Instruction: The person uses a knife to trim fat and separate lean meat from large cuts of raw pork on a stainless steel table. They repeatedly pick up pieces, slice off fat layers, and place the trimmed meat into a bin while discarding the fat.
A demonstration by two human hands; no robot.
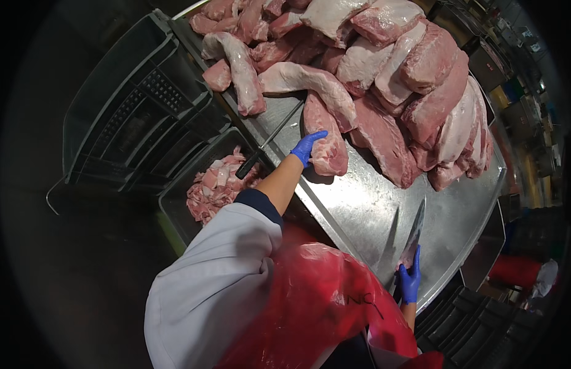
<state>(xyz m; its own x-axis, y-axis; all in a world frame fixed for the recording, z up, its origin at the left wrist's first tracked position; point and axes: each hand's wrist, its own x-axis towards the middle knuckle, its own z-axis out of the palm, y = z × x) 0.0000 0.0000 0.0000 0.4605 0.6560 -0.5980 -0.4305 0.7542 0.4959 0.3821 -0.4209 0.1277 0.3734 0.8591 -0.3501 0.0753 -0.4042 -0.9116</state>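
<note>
My left hand [309, 147], in a blue glove, grips the near end of a long pink piece of meat [331, 154] lying on a metal tray table [353, 200]. My right hand [410, 280], gloved in blue too, holds a knife [415, 230] low over the table's near right part. The blade points away from me, and the handle is mostly hidden by the hand. Beside the left forearm a sharpening steel [279, 130] lies across the table's left edge, its black handle [247, 166] jutting outward. A pale curved strip of meat [313, 80] rests against the held piece's far end.
Large pieces of meat [384, 61] are heaped across the far side of the table. Below its left edge sits a bin of meat trimmings [221, 184], next to a dark plastic crate [138, 117]. Black crates [476, 326] stand at the lower right.
</note>
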